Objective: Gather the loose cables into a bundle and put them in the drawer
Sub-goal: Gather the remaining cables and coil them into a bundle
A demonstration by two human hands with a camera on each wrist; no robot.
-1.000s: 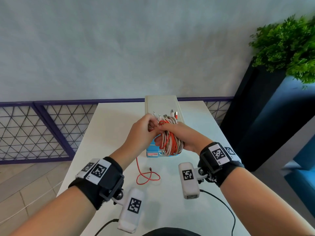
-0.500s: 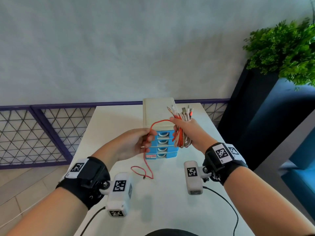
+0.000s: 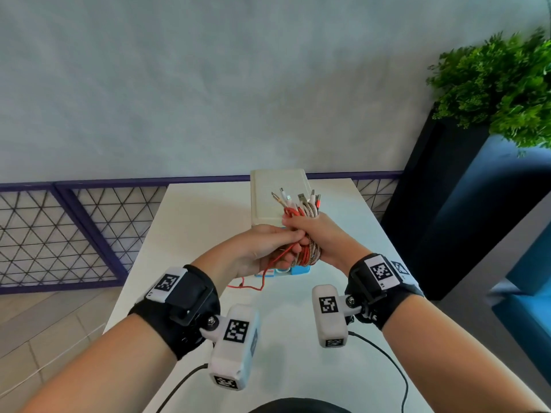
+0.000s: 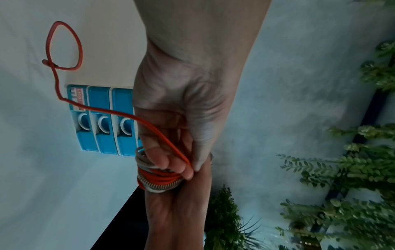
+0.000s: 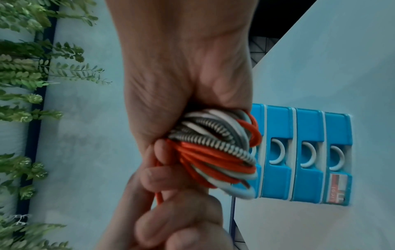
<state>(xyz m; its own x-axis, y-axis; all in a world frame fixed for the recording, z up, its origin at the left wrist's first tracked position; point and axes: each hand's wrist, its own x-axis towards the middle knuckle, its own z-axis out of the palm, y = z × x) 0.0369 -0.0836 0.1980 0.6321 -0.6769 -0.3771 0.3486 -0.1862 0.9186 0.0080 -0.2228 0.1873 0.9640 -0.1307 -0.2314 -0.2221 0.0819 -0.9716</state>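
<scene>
Above the table, in front of the blue drawer unit, right hand fists the cable bundle, connectors up; left hand beside it pinches the loose red cable, tail trailing down-left to tabletop. Drawers look closed.

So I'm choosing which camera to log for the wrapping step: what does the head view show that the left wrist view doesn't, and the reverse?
Head view only: the plug ends fanning above the right hand, and the drawer unit's beige top.

Left wrist view only: the closed blue drawer fronts with their pulls, and the left hand's fingers pinching the red cable.

Both: the left hand, the cable bundle, and the red cable's loose tail on the table.
</scene>
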